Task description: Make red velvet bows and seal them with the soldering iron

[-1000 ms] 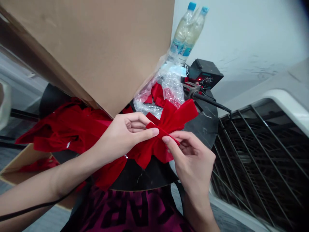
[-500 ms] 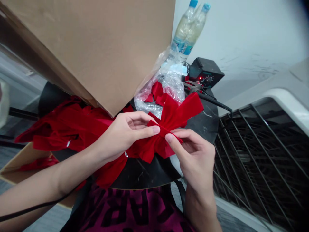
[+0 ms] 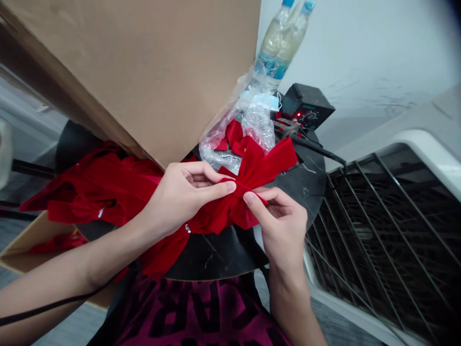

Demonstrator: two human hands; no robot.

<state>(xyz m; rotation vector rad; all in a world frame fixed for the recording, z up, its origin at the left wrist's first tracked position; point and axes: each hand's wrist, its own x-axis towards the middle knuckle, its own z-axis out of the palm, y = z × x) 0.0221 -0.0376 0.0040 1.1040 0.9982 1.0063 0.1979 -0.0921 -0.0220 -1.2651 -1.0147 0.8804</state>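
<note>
Leftward shift from the right hand and red bow! Above the black table, it and the left hand pinch the central band, apparently keeping the folds gathered.

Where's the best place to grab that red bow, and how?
I'd pinch the flat strip across the middle of the red bow, thumb on top, coming from the wearer's side. The middle is narrow and gathered, while the wide tails look soft and would probably fold. The left hand and right hand both pinch that strip.
</note>
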